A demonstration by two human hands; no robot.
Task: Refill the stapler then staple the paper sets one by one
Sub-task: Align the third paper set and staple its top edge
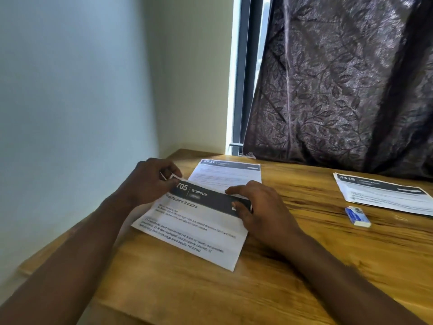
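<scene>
Paper set headed "705 Bedroom" (194, 233): skewed on the wooden tabletop (293, 266), left of centre, held by its top edge. Left hand (150, 181): grip pinching the top-left corner; right hand (260, 207): thumb on the dark header, fingers curled round the top-right edge. Also on the tabletop: second paper set (229, 172) just behind, third paper set (384, 195) well to the right, small blue-and-white box (357, 216) beside it.

The left grip (150, 181) covers the top-left corner of the front paper set (194, 226), and the right grip (260, 207) hides the right end of its dark header. This set hides the lower part of the rear paper set (229, 174), whose print is too blurred to read. The third paper set (384, 195) is cut off by the right edge. On the small blue box (357, 216), the label is illegible.
</scene>
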